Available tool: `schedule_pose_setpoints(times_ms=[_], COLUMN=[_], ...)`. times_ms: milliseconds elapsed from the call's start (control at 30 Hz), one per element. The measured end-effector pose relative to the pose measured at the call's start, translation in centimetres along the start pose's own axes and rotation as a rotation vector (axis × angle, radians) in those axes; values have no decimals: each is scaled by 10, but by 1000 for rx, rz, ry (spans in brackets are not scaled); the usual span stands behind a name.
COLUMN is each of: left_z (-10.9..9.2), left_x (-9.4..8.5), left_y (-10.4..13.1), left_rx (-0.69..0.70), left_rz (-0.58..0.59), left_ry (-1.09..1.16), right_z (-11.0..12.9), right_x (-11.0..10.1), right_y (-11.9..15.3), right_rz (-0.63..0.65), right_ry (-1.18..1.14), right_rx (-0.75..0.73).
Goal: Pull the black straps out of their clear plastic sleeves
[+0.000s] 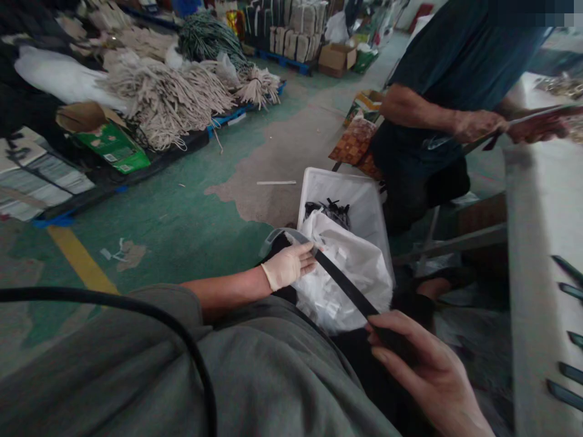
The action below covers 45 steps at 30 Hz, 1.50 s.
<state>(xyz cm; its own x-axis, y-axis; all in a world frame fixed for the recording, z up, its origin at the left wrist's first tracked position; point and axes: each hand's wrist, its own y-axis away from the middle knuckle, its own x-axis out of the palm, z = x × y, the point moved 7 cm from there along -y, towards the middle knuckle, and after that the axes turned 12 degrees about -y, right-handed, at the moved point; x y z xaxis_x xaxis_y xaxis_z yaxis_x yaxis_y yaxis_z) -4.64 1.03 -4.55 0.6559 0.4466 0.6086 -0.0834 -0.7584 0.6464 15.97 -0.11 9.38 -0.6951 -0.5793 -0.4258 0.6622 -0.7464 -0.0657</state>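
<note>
At your far left, a strapped white stack [39, 173] sits on a pallet; its dark marks are too blurred to read. Beside it, a green box [121, 149] carries small pale label squares, their print too small to make out. Beige cords [166, 106] heap along that pallet, whose blue edge faces you. From there a broad stretch of green and grey floor [228, 164] runs right to the bin, with a yellow line [82, 258] nearer you.

Your gloved left hand [289, 266] reaches in from the left, fingers nearly straight, tips at the far end of the black strap [344, 286] — whether that grip pinches it, you cannot tell. The strap slants near and right above a white bag [364, 264], which covers the near part of the white bin [371, 197]. Your bare right hand [426, 364] has its grip closed on the strap's near end, thumb against fingers. Farther right, a co-worker [460, 79] sits beyond the bin. The pale surface [531, 243] has its left edge near your right wrist — dark strips [565, 394] lie on it.
</note>
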Motion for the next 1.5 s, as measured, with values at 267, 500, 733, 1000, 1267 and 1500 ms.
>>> schedule_pose_setpoints(times_ms=[267,500,733,1000,1267,1500], left_z=[4,30,47,-68,-14,60], left_x=[13,39,28,-62,36,48], left_y=[10,23,21,-37,-14,5], left_rx=[-109,-150,-347,112,105,-48], left_rz=[63,275,421,-251,408,745], left_ry=[-25,-189,-50,264,-542,-1137], right_z=[37,1,-14,-5,-48,-95], right_x=[-17,20,9,-40,-12,-42], right_y=[7,-38,-32,46,-7,-29], right_rz=[-267,-132,-221,-241,-231,-474], right_ry=[155,184,-37,-437,-617,-944], right_rx=[-280,-334,-188,-69,89,143])
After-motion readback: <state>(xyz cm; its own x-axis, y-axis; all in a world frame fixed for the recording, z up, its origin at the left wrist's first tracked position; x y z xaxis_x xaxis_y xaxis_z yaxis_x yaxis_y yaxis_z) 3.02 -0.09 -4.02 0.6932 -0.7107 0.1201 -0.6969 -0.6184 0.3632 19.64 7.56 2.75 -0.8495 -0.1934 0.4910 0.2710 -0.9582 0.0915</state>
